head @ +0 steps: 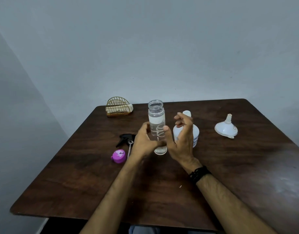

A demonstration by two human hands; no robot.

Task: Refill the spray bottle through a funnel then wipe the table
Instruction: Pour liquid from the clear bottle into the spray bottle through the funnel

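A clear open-topped bottle point(156, 122) stands upright mid-table with a little liquid at its bottom. My left hand point(145, 142) grips its lower half. My right hand point(180, 137) hovers just right of it, fingers loosely spread, holding nothing. Behind my right hand stands a white translucent spray bottle body point(195, 132) with no head on it. The black spray head point(126, 139) with its tube lies on the table to the left. A white funnel point(226, 128) rests upside down at the right.
A purple cap point(118, 156) lies near the spray head. A gold wire holder with folded cloth point(119, 107) stands at the table's back left. The dark wooden table point(238, 174) meets a grey wall behind.
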